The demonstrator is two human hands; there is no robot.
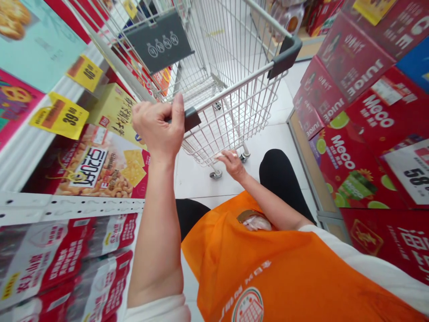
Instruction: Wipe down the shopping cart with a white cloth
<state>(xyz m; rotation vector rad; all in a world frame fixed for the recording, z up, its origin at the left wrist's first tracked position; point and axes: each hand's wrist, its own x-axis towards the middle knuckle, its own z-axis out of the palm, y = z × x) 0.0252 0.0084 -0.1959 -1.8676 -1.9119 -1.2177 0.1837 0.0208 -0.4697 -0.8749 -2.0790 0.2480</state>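
Note:
A wire shopping cart (pixel 231 114) stands before me, its basket tilted in view. My left hand (pixel 160 123) wraps around the left end of its handlebar (pixel 231 87), thumb up. Lower down, my right hand (pixel 233 164) is at the bottom edge of the basket. Its fingers are bent together around something small and whitish at the tips, too small to name. Whether those fingertips touch the wire I cannot tell. A caster wheel (pixel 216 174) sits on the floor just below that hand.
Shelves on the left hold a cracker box (pixel 107 165) and red-labelled bottle packs (pixel 43 255), with yellow price tags (pixel 63 116). Stacked red Meco cartons (pixel 355 156) line the right. My orange apron (pixel 234 259) and black-clad knees are close to the cart over the white tiled floor (pixel 194 183).

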